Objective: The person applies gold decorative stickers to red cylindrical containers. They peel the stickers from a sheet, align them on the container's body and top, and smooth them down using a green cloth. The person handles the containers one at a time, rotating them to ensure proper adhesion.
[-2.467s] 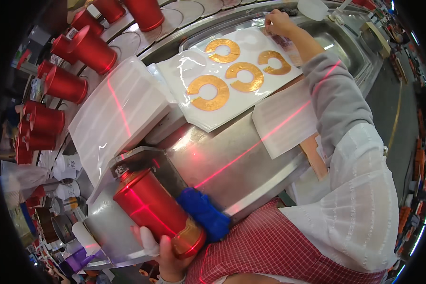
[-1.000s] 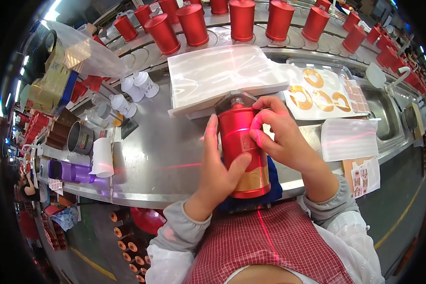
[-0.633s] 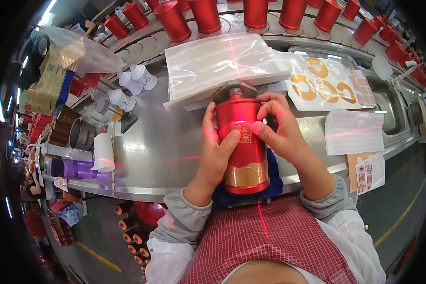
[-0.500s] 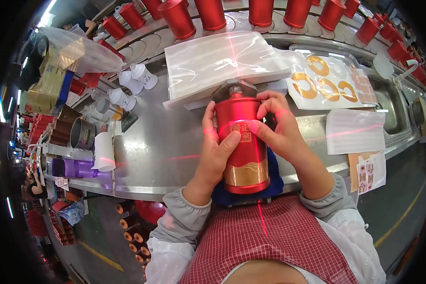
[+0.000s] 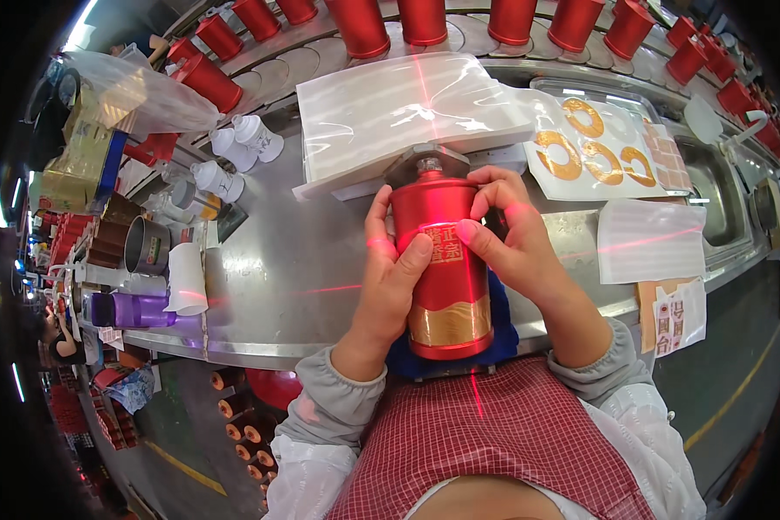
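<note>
A red cylindrical bottle (image 5: 449,286) with a gold wavy band near its base lies between my hands, its narrow neck pointing away from me. It rests over a dark blue cloth (image 5: 504,328). My left hand (image 5: 392,269) grips its left side, the thumb pressed by a square gold label (image 5: 445,244) on the front. My right hand (image 5: 511,230) holds the upper right side, thumb at the label's right edge and fingers curled by the shoulder. Red laser lines cross over the bottle. Behind the neck is a dark metal plate (image 5: 459,162).
White film sheets (image 5: 390,113) lie beyond the bottle. Gold ring-shaped stickers (image 5: 556,156) are on a sheet at right, near a sink (image 5: 724,204). White bottles (image 5: 258,139) and a paper roll (image 5: 187,279) stand at left. Red bottles (image 5: 425,22) line a conveyor (image 5: 468,43) at the back.
The thumbs have drawn apart, uncovering more of the gold label. My left hand and the bottle have shifted slightly left. Red bottles on the conveyor have moved along.
</note>
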Demonstrator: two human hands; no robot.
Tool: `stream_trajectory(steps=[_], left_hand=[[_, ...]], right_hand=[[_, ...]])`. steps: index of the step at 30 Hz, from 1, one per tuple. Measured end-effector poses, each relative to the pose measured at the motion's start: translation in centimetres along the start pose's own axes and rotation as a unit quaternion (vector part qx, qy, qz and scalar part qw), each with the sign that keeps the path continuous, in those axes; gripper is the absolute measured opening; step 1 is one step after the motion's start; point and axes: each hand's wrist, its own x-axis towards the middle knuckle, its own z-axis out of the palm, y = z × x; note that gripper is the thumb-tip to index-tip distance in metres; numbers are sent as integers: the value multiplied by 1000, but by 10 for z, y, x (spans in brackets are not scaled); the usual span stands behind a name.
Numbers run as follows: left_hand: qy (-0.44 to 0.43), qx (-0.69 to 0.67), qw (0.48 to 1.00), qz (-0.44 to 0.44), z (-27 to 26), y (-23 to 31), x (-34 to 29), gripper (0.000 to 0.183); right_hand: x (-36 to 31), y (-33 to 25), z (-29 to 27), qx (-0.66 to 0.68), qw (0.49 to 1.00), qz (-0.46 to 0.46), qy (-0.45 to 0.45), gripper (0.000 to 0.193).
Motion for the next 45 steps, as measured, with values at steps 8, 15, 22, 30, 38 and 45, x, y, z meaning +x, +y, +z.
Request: stream_trajectory(steps=[8,15,22,30,38,45], left_hand=[[-11,3,1000,6,-4,-3,0,84],[-6,21,1000,4,-5,-3,2,88],[-12,49,999,14,-10,-6,1,88],[-18,-1,1000,8,-8,-6,0,89],[-11,18,1000,8,-6,-6,-1,86],[-8,17,1000,9,-2,-4,-2,84]], right_hand=[[-1,-4,-1,-4,1000,8,-7,35],[-1,-2,-1,-1,1000,7,-9,37],[-2,-4,-2,-3,1000,4,-9,37],[-4,-1,0,0,1000,0,-2,36],[-3,0,0,5,1000,13,-9,36],[-5,6,0,56,998,33,-1,37]])
